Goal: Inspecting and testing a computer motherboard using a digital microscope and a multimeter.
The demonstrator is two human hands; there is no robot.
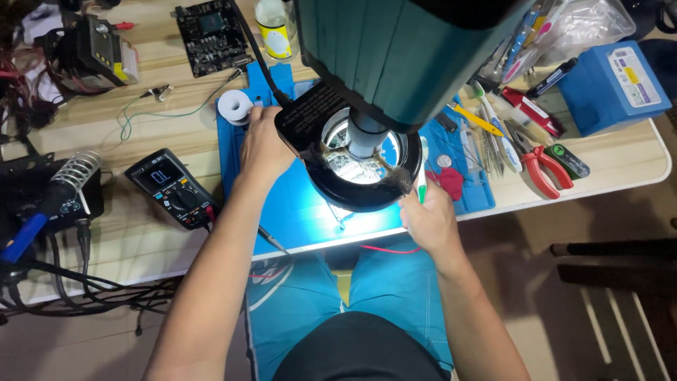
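At the centre of the frame a large teal microscope (402,49) hangs over a blue work mat (303,212), its black ring light (360,190) glowing above a lit circuit board (352,168) that shows through the ring. The left hand (264,144) rests at the ring's left edge, fingers curled under the black housing; whether it grips anything cannot be told. Just above it lies a spool of solder wire (235,107). The right hand (427,215), at the ring's lower right, is closed around a slim white-and-green tool (422,180), whose tip points up toward the board. A thin red wire (388,249) runs along the table edge below that hand. At middle left sits a black multimeter (173,187), and further left a soldering iron stand (67,176). Red-handled pliers (539,166) lie at right, near a blue box (613,85). Another circuit board (211,35) lies at upper left.
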